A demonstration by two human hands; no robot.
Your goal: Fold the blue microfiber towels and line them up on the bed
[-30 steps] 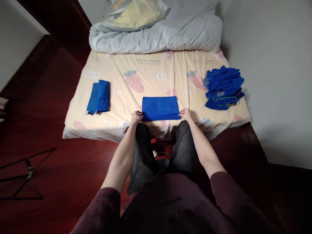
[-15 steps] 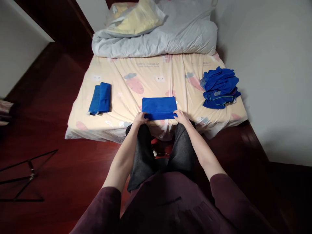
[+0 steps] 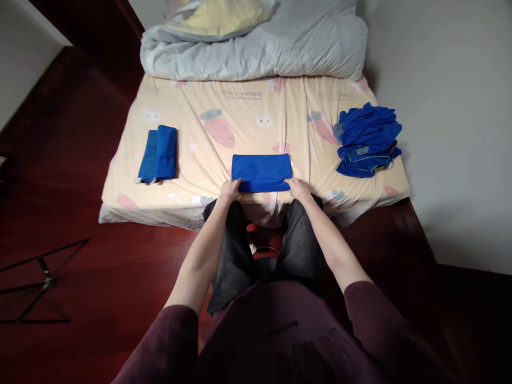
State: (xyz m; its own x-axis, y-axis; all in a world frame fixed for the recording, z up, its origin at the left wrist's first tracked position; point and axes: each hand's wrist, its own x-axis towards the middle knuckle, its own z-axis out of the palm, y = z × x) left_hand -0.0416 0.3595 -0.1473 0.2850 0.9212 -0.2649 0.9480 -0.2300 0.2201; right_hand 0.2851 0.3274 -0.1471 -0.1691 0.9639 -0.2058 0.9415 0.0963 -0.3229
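Observation:
A blue towel (image 3: 262, 169) lies flat near the front edge of the bed, with a folded strip along its near side. At its near left corner, my left hand (image 3: 231, 190) pinches the cloth. My right hand (image 3: 298, 189) grips the near right corner in the same way. Two folded blue towels (image 3: 166, 153) lie side by side, partly overlapping, on the left of the bed. On the right is a crumpled heap of blue towels (image 3: 367, 140), one with a green edge.
The bed (image 3: 192, 130) has a cream sheet with carrot and rabbit prints. A rolled grey quilt (image 3: 256, 56) and a yellow pillow (image 3: 224, 18) lie at its far end. A black metal stand (image 3: 47, 281) is on the dark red floor at left. A wall (image 3: 448, 133) borders the right side.
My view has shifted slightly, so the bed sits a little higher and larger. Both hands stay at the towel's near corners, and the towel looks nearly the same.

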